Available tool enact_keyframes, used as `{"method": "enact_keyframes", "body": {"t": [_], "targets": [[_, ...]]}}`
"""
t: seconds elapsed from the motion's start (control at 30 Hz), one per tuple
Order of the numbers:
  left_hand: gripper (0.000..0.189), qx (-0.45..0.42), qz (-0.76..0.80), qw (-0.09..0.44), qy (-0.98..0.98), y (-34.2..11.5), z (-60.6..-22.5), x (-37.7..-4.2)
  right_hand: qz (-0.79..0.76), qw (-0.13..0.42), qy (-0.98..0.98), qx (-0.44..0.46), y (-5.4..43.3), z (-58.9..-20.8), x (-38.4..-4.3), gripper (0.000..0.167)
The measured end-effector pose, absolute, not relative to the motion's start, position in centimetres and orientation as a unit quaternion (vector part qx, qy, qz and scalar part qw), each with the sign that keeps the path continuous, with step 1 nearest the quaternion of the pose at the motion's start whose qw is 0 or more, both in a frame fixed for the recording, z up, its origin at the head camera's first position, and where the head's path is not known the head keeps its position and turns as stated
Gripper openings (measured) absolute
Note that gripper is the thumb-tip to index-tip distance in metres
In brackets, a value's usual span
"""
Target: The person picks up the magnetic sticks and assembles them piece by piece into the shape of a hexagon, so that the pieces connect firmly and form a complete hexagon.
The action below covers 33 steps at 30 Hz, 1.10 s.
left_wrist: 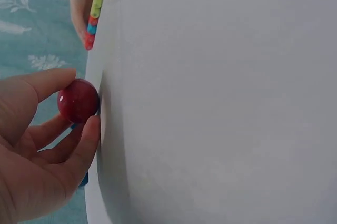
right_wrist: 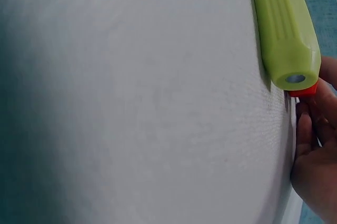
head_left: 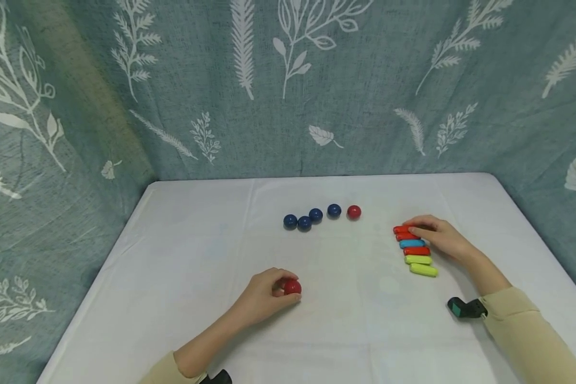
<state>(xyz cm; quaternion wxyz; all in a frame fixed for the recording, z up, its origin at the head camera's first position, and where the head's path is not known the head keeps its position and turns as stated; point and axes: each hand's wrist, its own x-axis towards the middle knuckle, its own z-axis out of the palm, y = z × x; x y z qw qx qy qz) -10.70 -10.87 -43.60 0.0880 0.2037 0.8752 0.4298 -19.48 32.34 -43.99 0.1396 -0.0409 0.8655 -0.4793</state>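
My left hand [head_left: 265, 296] pinches a glossy red ball [head_left: 293, 287] between thumb and fingers, low over the front middle of the table. The left wrist view shows the same ball [left_wrist: 79, 100] at my fingertips. On the right side, my right hand [head_left: 436, 233] has thumb and fingers around the far red magnetic stick [head_left: 400, 230], whose right end they hide. Below it lie another red stick [head_left: 405, 237], a blue stick [head_left: 412, 244], a third red stick [head_left: 416, 251] and two lime sticks [head_left: 423, 270], side by side. One lime stick [right_wrist: 287, 29] looms large in the right wrist view, its metal end showing.
Several dark blue balls [head_left: 316, 215] sit in an uneven row toward the back of the white-covered table [head_left: 197, 234]. A second red ball [head_left: 353, 212] rests at the right end of that row. A patterned green curtain [head_left: 269, 133] hangs behind the table.
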Motion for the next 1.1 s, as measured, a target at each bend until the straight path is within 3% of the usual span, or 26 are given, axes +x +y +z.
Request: {"method": "enact_keyframes", "body": {"t": [0.2, 0.57, 0.73, 1.1], "targets": [[0.033, 0.192, 0.447, 0.105, 0.867, -11.7, -43.4, -9.9, -0.473, 0.152, 0.867, -0.036, 32.4, -44.0, -19.5, 0.052], [0.033, 0.194, 0.473, 0.101, 0.853, -11.9, -43.8, -9.9, -0.42, 0.227, 0.879, -0.003, 31.9, -42.2, -21.1, 0.06], [0.032, 0.198, 0.48, 0.096, 0.849, -11.8, -44.1, -10.0, -0.363, 0.206, 0.909, -0.007, 30.6, -41.7, -21.6, 0.054], [0.032, 0.197, 0.464, 0.089, 0.859, -11.6, -44.2, -10.1, -0.294, 0.122, 0.94, -0.12, 26.0, -41.7, -21.7, 0.029]]}}
